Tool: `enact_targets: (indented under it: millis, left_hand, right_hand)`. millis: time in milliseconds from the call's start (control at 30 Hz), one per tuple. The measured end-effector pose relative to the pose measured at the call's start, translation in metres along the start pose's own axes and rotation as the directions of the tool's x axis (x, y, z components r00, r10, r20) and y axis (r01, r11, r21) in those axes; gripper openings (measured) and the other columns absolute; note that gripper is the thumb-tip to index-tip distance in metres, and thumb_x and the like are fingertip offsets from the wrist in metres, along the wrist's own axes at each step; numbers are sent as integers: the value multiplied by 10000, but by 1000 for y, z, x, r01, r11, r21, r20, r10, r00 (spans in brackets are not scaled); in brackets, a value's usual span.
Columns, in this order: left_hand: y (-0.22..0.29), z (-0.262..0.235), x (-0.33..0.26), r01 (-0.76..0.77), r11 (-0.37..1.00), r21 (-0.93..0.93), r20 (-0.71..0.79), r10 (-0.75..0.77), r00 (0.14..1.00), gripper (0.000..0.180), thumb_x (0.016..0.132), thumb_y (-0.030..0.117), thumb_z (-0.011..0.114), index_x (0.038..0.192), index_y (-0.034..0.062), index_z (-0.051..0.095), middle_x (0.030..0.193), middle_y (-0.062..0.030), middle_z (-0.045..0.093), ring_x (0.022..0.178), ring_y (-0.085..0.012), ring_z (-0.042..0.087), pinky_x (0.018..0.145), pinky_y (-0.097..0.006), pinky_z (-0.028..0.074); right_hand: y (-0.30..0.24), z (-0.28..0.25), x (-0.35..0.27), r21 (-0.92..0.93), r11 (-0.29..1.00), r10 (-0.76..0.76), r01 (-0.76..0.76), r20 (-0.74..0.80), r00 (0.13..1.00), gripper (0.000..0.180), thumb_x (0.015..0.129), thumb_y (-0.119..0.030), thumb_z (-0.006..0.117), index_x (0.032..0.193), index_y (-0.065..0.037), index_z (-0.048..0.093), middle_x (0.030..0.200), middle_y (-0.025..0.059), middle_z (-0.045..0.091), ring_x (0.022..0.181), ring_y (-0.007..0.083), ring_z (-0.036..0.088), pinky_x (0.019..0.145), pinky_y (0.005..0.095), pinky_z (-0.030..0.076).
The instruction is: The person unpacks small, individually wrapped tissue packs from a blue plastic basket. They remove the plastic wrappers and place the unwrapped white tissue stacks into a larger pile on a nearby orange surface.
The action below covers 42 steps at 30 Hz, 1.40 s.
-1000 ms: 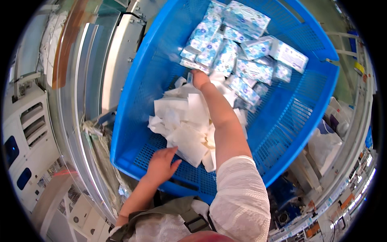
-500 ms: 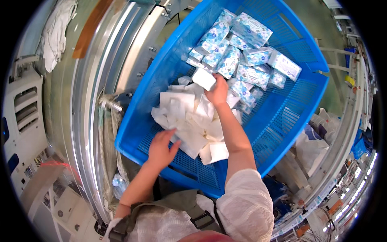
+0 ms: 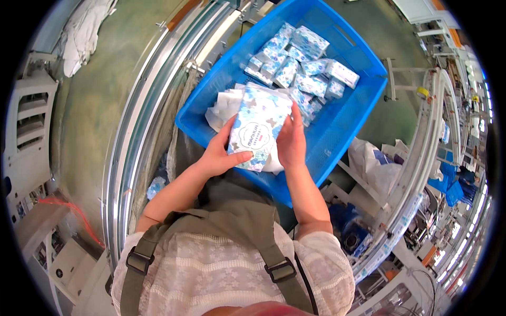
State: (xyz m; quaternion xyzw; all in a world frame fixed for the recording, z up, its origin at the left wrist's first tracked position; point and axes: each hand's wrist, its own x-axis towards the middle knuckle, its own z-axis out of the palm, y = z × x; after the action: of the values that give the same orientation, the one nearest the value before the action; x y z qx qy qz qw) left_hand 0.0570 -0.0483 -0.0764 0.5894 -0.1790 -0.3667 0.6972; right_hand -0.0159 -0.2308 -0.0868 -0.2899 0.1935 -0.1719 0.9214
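Note:
Held up above the basket is a tissue pack [image 3: 256, 124] in a white wrapper with blue flowers, its broad printed face toward me. My left hand [image 3: 217, 152] grips its left lower side, with the thumb across the front. My right hand [image 3: 291, 139] holds its right edge, fingers pointing up along the side. Below it stands the blue plastic basket [image 3: 348, 138]. Loose white tissue sheets [image 3: 224, 108] lie in its near part, partly hidden by the pack. More floral tissue packs [image 3: 311, 84] are heaped in the far part.
A metal conveyor rail [image 3: 150, 95] runs along the left of the basket. Another curved rail [image 3: 414, 184] passes on the right, with white bags [image 3: 374, 166] beside it. White machine housing [image 3: 34, 110] stands far left; white cloth [image 3: 84, 39] hangs behind it.
My hands have come nearer to me, out of the basket. My left hand, empty and open before, now grips the tissue pack together with my right. The basket sits farther off in view.

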Motion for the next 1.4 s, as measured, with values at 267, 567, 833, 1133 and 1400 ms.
enact_targets:
  millis: [267,567,833,1133,1400]
  left_hand:
    - [103,-8,-45,-418,175,891,161,741,652,379,743,154,756,1106,80,677,1069,-76,577,939,-245,518,790,-351,434]
    - [124,-17,-77,-550,217,806,203,773,602,208,665,79,758,863,94,697,855,-39,607,813,-245,544,715,-348,456]
    - [111,-8,-109,-723,191,664,561,513,650,121,709,70,683,795,52,599,824,-105,578,782,-302,530,699,-394,436]
    - [95,-30,-113,-429,516,742,0,639,769,555,724,54,662,1255,10,506,1118,-193,563,973,-355,567,821,-390,480]
    - [53,-18,-105,-274,274,922,74,569,819,669,754,49,615,1371,-46,376,1264,-260,500,1022,-405,587,808,-425,515]
  right_hand:
    - [0,88,-67,-741,621,-191,256,174,966,609,879,-152,653,1376,-5,333,1228,180,548,1109,231,557,927,343,464]
    - [6,129,-109,-872,385,-242,301,219,945,536,895,-247,641,1313,-6,407,1127,206,620,1027,262,626,883,343,479]
    - [13,94,-76,-822,515,-468,243,-33,883,567,920,-334,618,1297,42,424,1245,194,545,1135,235,527,959,337,417]
    - [7,113,-105,-842,241,-507,482,314,802,654,850,-229,705,1347,13,357,1193,190,544,1098,241,538,946,340,427]
    - [40,120,-128,-969,44,-218,244,229,949,875,757,-430,750,1345,27,290,1153,279,577,1029,387,618,855,415,501]
